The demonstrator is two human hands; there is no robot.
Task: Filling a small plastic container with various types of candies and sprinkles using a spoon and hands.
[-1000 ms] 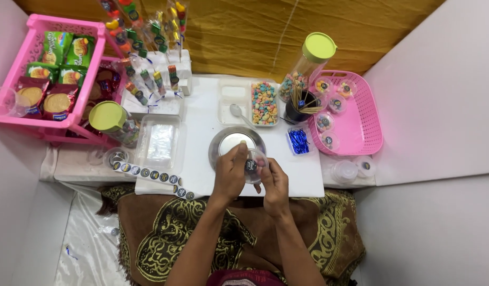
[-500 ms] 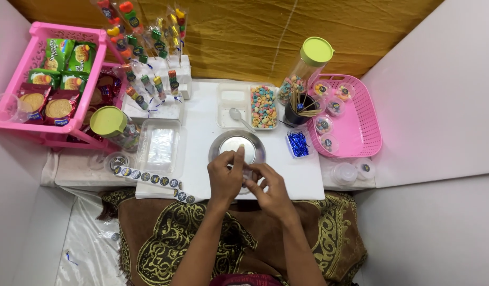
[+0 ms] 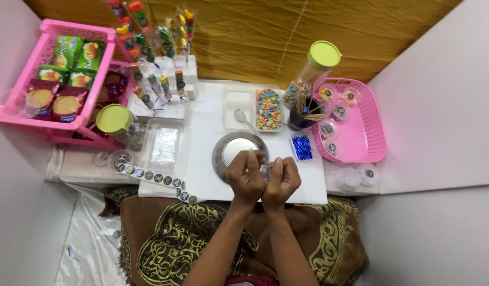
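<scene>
Head view: the left hand (image 3: 246,177) and the right hand (image 3: 280,179) are pressed close together, both curled around 1 small clear plastic cup (image 3: 264,172) that shows only as a sliver between the fingers. The cup is held just above the near edge of the round metal plate (image 3: 235,147), which lies on the white table (image 3: 202,127) and serves as the landmark here.

Just behind the plate sits a white tray (image 3: 235,98) with a spoon (image 3: 243,118), and beside it a tray of coloured cereal rings (image 3: 268,109). Right of the plate lies a small dish of blue twist ties (image 3: 302,146), and behind that a dark cup of wooden skewers (image 3: 304,110) with a tall jar with a green lid (image 3: 314,69) leaning over it.

Further right of the plate stands a pink basket (image 3: 367,132) holding 5 filled, stickered cups. Near the basket's front corner rest 2 more clear cups (image 3: 355,177).

Left of the plate is a clear lidded box (image 3: 166,145), then a second green-lidded jar (image 3: 119,123). A strip of round stickers (image 3: 157,178) runs along the table edge, left and nearer than the plate. Far left, a pink crate (image 3: 40,58) holds snack packets; wrapped candy skewers (image 3: 149,47) stand behind.
</scene>
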